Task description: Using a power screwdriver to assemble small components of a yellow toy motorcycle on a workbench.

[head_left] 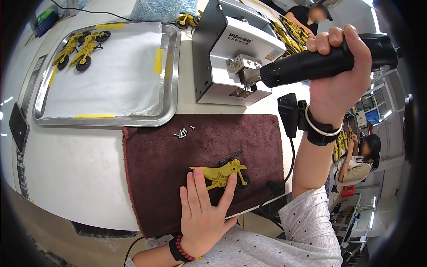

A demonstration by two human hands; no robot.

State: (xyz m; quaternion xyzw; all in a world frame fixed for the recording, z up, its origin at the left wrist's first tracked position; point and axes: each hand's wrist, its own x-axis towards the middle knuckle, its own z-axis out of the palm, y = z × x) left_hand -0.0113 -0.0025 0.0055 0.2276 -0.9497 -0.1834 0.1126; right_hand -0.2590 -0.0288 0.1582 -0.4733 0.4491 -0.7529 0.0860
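Note:
My right hand (333,66) is wrapped round a black electric screwdriver (302,66), raised at the upper right. The screwdriver's front end meets the metal outlet of a grey screw feeder (213,53); its bit tip is hard to make out there. Below, my left hand (204,209) lies with fingers spread on a yellow toy motorcycle (222,171), steadying it against a brown cloth (160,178). One black wheel shows at the toy's right end. Just behind it rests a thin black part (231,157). Several small silver screws (181,133) lie loose farther back on the cloth.
At the left, a metal tray (171,95) lined with white paper bears two yellow toy motorcycles (84,51). A bag of pale blue pellets (155,9) stands behind. More yellow parts (289,38) and two other people are to the right. A cable (291,164) hangs beside my right forearm.

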